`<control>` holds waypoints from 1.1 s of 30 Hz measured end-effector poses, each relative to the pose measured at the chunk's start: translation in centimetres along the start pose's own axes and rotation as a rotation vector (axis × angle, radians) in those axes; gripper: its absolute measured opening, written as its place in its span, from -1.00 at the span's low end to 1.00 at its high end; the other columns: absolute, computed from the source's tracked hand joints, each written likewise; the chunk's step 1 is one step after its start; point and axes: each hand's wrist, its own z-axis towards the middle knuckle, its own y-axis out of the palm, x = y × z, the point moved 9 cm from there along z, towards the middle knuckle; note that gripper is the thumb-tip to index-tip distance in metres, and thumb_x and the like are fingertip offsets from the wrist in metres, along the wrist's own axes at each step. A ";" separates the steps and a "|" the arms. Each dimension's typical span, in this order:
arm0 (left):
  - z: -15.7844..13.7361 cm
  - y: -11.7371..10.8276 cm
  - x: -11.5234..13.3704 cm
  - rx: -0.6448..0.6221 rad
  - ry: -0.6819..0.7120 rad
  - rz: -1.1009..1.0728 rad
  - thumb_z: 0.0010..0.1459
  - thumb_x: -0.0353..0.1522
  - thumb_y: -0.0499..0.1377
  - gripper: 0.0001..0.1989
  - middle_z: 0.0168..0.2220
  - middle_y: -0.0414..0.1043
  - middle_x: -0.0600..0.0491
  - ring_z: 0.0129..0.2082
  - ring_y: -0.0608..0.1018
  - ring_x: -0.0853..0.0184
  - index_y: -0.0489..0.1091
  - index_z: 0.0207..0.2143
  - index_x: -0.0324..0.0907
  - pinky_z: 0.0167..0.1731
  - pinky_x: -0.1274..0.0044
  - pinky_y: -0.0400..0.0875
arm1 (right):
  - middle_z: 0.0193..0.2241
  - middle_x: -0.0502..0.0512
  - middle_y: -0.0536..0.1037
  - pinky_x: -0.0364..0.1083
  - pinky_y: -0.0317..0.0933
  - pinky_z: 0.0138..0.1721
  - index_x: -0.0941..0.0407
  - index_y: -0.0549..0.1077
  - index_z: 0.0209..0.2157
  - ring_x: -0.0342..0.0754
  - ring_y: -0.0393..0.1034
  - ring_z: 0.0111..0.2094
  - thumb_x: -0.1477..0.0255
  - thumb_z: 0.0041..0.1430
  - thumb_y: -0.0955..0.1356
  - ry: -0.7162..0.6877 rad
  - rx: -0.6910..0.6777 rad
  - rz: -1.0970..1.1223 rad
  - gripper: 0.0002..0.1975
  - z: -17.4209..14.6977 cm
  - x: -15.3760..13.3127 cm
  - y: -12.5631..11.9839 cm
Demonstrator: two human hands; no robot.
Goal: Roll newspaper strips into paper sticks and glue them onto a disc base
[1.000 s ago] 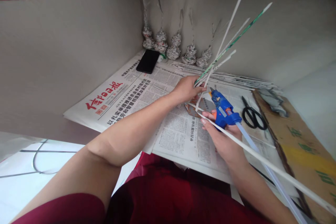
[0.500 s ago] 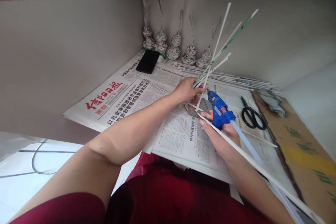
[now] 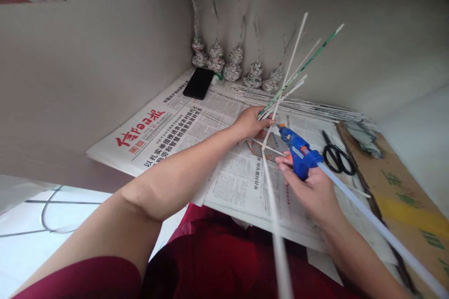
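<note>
My left hand [image 3: 254, 121] is closed on a bundle of thin rolled paper sticks [image 3: 298, 71], white ones and a green one, fanning up to the right. My right hand [image 3: 312, 187] grips a blue hot glue gun [image 3: 298, 152], its nozzle close to my left fingertips and the sticks. A long clear glue stick [image 3: 368, 222] runs from the gun's back end. One long white paper strip [image 3: 273, 205] bends below my left hand and hangs toward me. Under the hands lies a small grey board [image 3: 257, 147] with orange stains.
Newspaper [image 3: 175, 135] covers the table. Several woven paper gourds [image 3: 233, 63] line the wall, near a black phone [image 3: 199, 82]. Paper sticks [image 3: 326, 110] lie along the back. Black scissors [image 3: 338, 156] and a cardboard sheet [image 3: 403, 177] are at the right.
My right hand has moved right and slightly down with the glue gun, away from the sticks. The long white strip has swung from the right to hang toward me.
</note>
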 end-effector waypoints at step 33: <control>0.4 -4.3 0.5 0.320 -0.120 -0.195 0.26 -0.21 0.01 -0.68 -0.54 0.36 0.08 -0.71 0.37 0.53 0.33 -0.41 -0.26 -0.61 0.65 0.28 | -0.58 0.09 0.44 -0.09 0.08 -0.48 0.08 0.28 -0.48 -0.02 0.32 -0.54 0.09 0.22 0.17 -0.137 -0.167 -0.818 -0.62 0.3 -1.5 -0.6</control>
